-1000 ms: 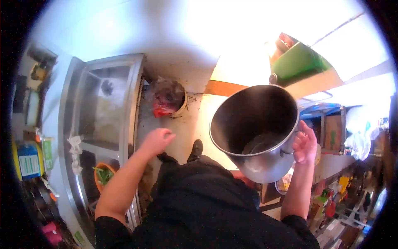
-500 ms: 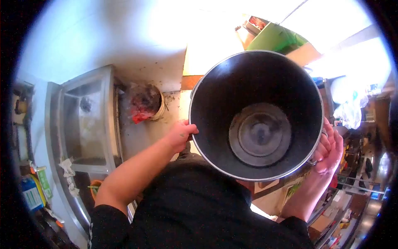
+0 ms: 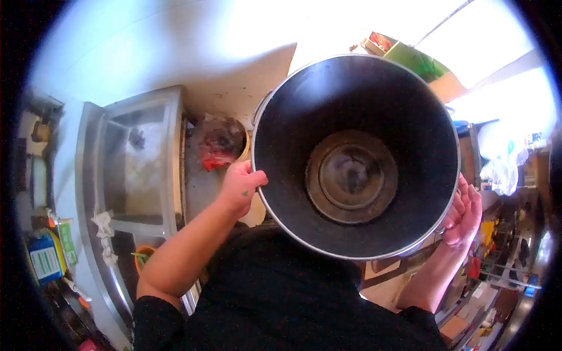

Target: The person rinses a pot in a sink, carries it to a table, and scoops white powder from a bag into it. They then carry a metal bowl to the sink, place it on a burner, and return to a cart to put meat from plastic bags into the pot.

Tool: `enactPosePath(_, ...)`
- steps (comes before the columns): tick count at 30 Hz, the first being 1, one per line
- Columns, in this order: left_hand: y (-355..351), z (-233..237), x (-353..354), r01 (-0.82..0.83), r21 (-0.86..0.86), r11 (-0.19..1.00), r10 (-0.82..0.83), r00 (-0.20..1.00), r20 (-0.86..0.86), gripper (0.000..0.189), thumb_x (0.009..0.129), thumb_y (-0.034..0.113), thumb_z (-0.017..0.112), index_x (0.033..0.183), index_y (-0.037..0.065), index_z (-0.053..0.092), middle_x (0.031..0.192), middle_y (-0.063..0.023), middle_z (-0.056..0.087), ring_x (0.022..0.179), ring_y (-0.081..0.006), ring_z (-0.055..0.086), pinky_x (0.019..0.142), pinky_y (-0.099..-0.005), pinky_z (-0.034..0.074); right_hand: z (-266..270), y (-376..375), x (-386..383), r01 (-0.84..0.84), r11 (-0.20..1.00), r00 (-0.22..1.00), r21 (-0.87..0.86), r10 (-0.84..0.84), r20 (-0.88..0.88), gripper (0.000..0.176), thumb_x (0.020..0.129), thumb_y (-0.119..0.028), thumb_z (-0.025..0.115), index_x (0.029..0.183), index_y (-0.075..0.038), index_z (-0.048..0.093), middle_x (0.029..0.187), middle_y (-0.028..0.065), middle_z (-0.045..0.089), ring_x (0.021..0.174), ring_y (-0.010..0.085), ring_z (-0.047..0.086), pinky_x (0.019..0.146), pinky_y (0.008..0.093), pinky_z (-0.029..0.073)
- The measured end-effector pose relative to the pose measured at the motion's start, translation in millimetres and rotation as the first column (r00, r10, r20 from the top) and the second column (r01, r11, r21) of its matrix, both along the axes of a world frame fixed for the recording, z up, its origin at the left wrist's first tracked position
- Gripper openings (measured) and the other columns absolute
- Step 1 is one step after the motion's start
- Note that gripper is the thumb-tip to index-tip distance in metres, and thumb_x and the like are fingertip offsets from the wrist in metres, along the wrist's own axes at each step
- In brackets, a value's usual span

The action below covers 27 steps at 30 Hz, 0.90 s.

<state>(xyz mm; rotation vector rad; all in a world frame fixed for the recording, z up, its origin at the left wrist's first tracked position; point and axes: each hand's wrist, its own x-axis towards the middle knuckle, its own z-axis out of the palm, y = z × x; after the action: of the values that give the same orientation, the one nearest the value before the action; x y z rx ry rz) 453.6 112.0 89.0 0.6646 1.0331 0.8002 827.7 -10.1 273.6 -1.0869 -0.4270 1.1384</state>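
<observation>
A large round metal pot (image 3: 421,152) is held up in front of me, its mouth turned towards my face. Its inner wall is dark, the rim is shiny, and ringed marks show on the bottom. My left hand (image 3: 242,186) grips the left rim, with the thumb over the edge and the other fingers hidden behind. At the lower right side, my right hand (image 3: 463,213) is curled around a side handle, partly hidden by the pot. Another handle (image 3: 259,108) juts out at the upper left. Nothing lies inside the pot.
To the left stands a glass-fronted metal cabinet (image 3: 175,152). Between it and the pot is a bin (image 3: 246,149) with a dark and red bag. A green box (image 3: 415,61) is beyond the pot. Cluttered shelves (image 3: 497,281) run along the right.
The pot looks slightly larger and has shifted a little left and up. Its bottom now shows farther left. The surroundings have slid right in view. Both hands keep their hold.
</observation>
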Motion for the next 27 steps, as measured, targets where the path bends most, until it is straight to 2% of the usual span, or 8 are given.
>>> enactPosePath(3, -4, 15, -12, -0.021, 0.027, 0.999, 0.022, 0.998, -0.054, 0.018, 0.067, -0.004, 0.051, 0.084, -0.004, 0.059, 0.078, -0.0093, 0.061, 0.068, -0.0192, 0.058, 0.064, -0.0305, 0.048, 5, 4, -10, -0.036, 0.999, 0.999, 0.022, 0.037, -0.029, 0.045, 0.091, -0.025, 0.047, 0.125, 0.004, 0.040, 0.053, -0.0079, 0.030, 0.037, 0.0005, 0.022, 0.028, 0.0157, 0.019)
enactPosePath(5, -8, 31, -16, -0.103, 0.005, 0.995, 0.103, 0.995, -0.018, 0.014, 0.067, -0.006, 0.052, 0.079, -0.002, 0.060, 0.073, -0.0032, 0.059, 0.064, -0.0111, 0.052, 0.061, -0.0240, 0.041, 7, 8, -16, -0.062, 0.998, 0.998, 0.034, 0.063, -0.027, 0.044, 0.091, -0.025, 0.047, 0.124, 0.003, 0.042, 0.052, -0.0083, 0.029, 0.037, 0.0006, 0.022, 0.028, 0.0158, 0.019)
enactPosePath(11, -13, 48, -29, -0.189, 0.032, 0.982, 0.187, 0.981, 0.045, 0.018, 0.067, -0.008, 0.051, 0.082, -0.004, 0.060, 0.076, -0.0061, 0.060, 0.067, -0.0140, 0.055, 0.063, -0.0257, 0.044, 12, 10, -28, -0.127, 0.988, 0.991, 0.083, 0.131, -0.034, 0.037, 0.093, -0.023, 0.046, 0.119, 0.004, 0.047, 0.051, -0.0071, 0.032, 0.036, 0.0007, 0.023, 0.029, 0.0155, 0.018)
enactPosePath(15, -14, 50, -37, -0.181, 0.058, 0.982, 0.179, 0.983, 0.049, 0.019, 0.067, -0.008, 0.051, 0.084, -0.004, 0.060, 0.078, -0.0072, 0.061, 0.068, -0.0151, 0.057, 0.065, -0.0261, 0.046, 16, 5, -34, -0.143, 0.985, 0.989, 0.096, 0.146, -0.022, 0.035, 0.093, -0.022, 0.046, 0.116, 0.004, 0.048, 0.051, -0.0068, 0.033, 0.036, 0.0009, 0.024, 0.029, 0.0153, 0.018)
enactPosePath(22, -16, 56, -36, -0.155, 0.050, 0.987, 0.150, 0.985, 0.086, 0.019, 0.066, -0.008, 0.051, 0.083, -0.004, 0.060, 0.078, -0.0079, 0.062, 0.068, -0.0158, 0.058, 0.065, -0.0273, 0.047, 20, -8, -39, -0.037, 0.997, 0.998, 0.070, 0.033, 0.053, 0.033, 0.093, -0.023, 0.046, 0.114, 0.002, 0.049, 0.051, -0.0058, 0.036, 0.035, 0.0011, 0.028, 0.029, 0.0150, 0.022)
enactPosePath(25, -18, 57, -33, -0.152, 0.040, 0.988, 0.148, 0.984, 0.100, 0.018, 0.067, -0.008, 0.051, 0.082, -0.004, 0.060, 0.078, -0.0077, 0.062, 0.067, -0.0158, 0.057, 0.065, -0.0271, 0.047, 18, -13, -35, -0.009, 0.996, 0.999, 0.088, 0.006, 0.040, 0.040, 0.091, -0.025, 0.047, 0.119, 0.004, 0.046, 0.050, -0.0079, 0.032, 0.034, 0.0013, 0.026, 0.025, 0.0170, 0.024)
enactPosePath(27, -19, 55, -30, -0.152, 0.030, 0.988, 0.149, 0.983, 0.105, 0.018, 0.067, -0.008, 0.051, 0.082, -0.004, 0.060, 0.077, -0.0076, 0.061, 0.067, -0.0158, 0.057, 0.064, -0.0268, 0.047, 21, -16, -36, 0.032, 0.998, 0.997, 0.059, -0.036, 0.063, 0.042, 0.090, -0.028, 0.049, 0.118, 0.003, 0.046, 0.051, -0.0059, 0.038, 0.034, 0.0017, 0.028, 0.026, 0.0168, 0.025)
